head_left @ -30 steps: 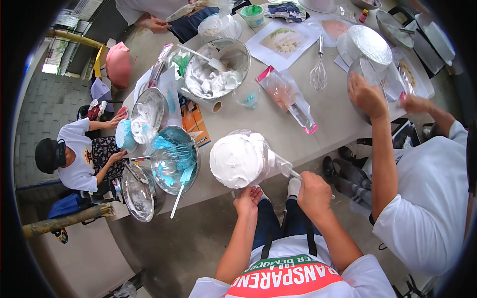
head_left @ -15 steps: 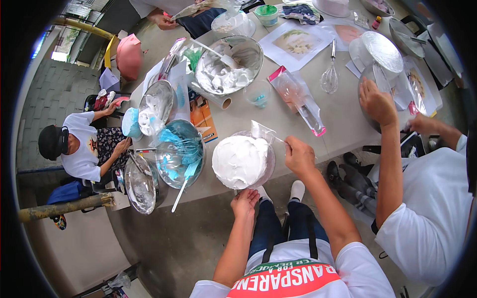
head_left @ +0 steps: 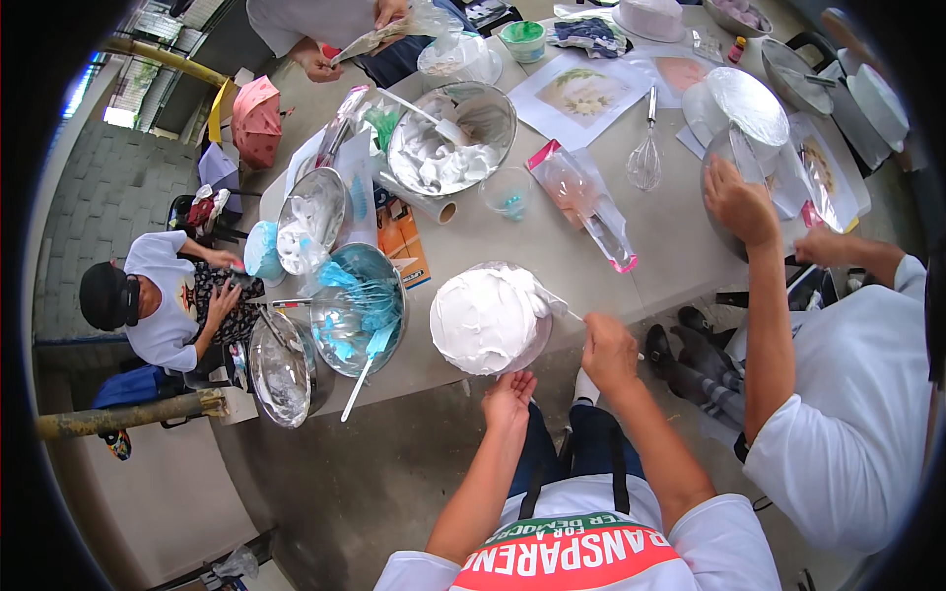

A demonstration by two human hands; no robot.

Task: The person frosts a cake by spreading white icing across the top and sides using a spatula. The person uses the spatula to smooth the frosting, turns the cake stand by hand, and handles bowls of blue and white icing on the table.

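Observation:
A round cake (head_left: pixel 481 320) coated in white frosting sits at the table's near edge, a pale side showing at its right. My left hand (head_left: pixel 509 396) is palm up at its near rim, bent fingers against the underside, partly hidden. My right hand (head_left: pixel 610 352) is closed round the handle of a spatula (head_left: pixel 561 307), whose frosting-covered blade lies against the cake's right upper edge. Left of the cake stands a steel bowl (head_left: pixel 396 335) with blue frosting, a whisk (head_left: pixel 367 303) and a white-handled spatula (head_left: pixel 367 366).
Further bowls of white frosting (head_left: pixel 448 163) stand beyond. A piping bag package (head_left: pixel 583 202), a loose whisk (head_left: pixel 645 167) and a plastic cup (head_left: pixel 507 194) lie on the table (head_left: pixel 581 261). Co-workers are at the right (head_left: pixel 838 424), far side and left (head_left: pixel 163 286).
The cake and my left hand have shifted slightly right. My right hand has come nearer to me, bringing the spatula blade down from the far right edge onto the cake's right side.

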